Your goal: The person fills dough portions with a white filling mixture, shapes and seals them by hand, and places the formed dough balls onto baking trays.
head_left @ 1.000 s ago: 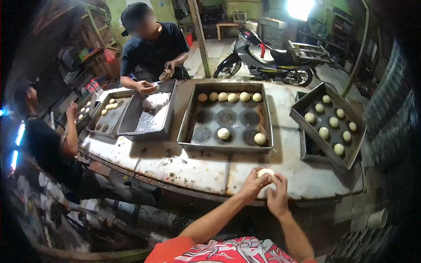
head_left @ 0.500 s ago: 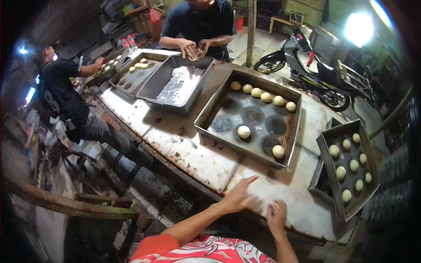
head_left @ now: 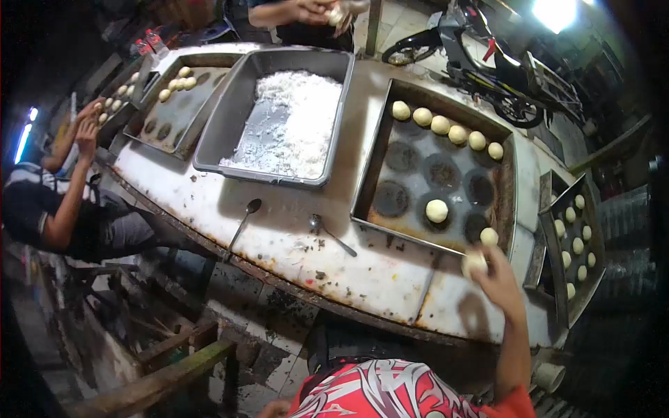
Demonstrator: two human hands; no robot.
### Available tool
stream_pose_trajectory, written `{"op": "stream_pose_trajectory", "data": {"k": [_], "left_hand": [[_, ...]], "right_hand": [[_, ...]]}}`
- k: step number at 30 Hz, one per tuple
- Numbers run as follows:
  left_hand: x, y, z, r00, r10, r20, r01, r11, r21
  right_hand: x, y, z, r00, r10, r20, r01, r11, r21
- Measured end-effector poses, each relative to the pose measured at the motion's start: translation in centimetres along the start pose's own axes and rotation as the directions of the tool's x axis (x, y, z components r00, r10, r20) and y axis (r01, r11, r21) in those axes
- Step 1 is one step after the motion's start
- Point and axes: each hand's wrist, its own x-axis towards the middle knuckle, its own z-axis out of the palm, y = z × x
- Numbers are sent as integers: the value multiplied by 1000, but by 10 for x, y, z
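My right hand (head_left: pixel 503 282) grips a pale dough ball (head_left: pixel 474 265) between thumb and fingers, just above the near right corner of a square metal baking tray (head_left: pixel 411 234). Close by its fingertips, another dough ball (head_left: pixel 489 237) sits in that corner. A single ball (head_left: pixel 437 210) rests nearer the tray's middle, and a row of several lines the far side. Dark round marks cover the tray floor. At the bottom edge, only a bit of my left hand (head_left: pixel 274 408) shows, low beside my shirt; its fingers are hidden.
A grey plastic tub (head_left: pixel 206 159) holding white, crumbly material stands left of the tray. Two spoons (head_left: pixel 244 221) lie on the marble tabletop. A tilted tray of dough balls (head_left: pixel 582 299) stands at right. Two co-workers handle things at the far side and left; a motorcycle (head_left: pixel 481 70) is parked behind.
My view has tilted down and shifted left. My right hand has risen to the tray corner with a dough ball in it. My left hand has dropped from the table to the bottom edge.
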Motion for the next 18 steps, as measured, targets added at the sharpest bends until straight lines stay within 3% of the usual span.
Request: {"op": "stream_pose_trajectory", "data": {"k": [1, 3, 5, 6, 8, 10, 11, 12, 13, 14, 15, 16, 17, 18], "left_hand": [[-11, -1, 8, 1000, -12, 27, 13, 1000, -27], [-35, 5, 10, 1000, -23, 8, 23, 999, -39], [-51, 18, -3, 999, -20, -39, 20, 1000, 9], [-59, 26, -12, 998, -14, -66, 17, 998, 52], [-84, 51, -37, 991, 17, -131, 6, 985, 175], [-121, 87, -61, 975, 87, -206, -13, 942, 335], [-143, 112, -72, 958, 145, -249, -25, 902, 430], [-167, 142, -79, 934, 217, -284, -35, 846, 532], [-192, 175, -82, 901, 301, -314, -40, 775, 630], [-217, 211, -79, 858, 398, -325, -42, 685, 728], [-236, 248, -70, 810, 492, -318, -37, 585, 810], [-252, 286, -53, 760, 583, -286, -30, 472, 881], [-264, 323, -30, 712, 661, -237, -15, 351, 936], [-269, 356, 0, 678, 715, -169, -7, 237, 972]], "right_hand": [[46, -37, 14, 983, -183, -23, 170, 947, -274], [126, -68, 62, 957, -289, -15, 279, 934, -222], [185, -36, 119, 951, -274, 141, 308, 863, -400], [182, -34, 134, 953, -269, 137, 302, 866, -398], [166, -33, 148, 951, -310, -2, 269, 828, -493], [114, -58, 117, 822, -461, -334, 343, 869, -357], [64, -60, 98, 731, -478, -486, 290, 864, -413], [1, -47, 85, 829, -203, -521, 223, 974, -24], [-65, 6, 82, 792, -231, -564, 226, 971, -80], [-131, 37, 84, 846, 71, -529, 42, 979, 199], [-189, 61, 85, 841, 345, -416, -193, 911, 364], [-256, 103, 102, 687, 660, -305, -458, 719, 523], [-359, 194, 151, 598, 734, -323, -576, 673, 464], [-439, 213, 181, 688, 556, -466, -593, 801, 81]]}}
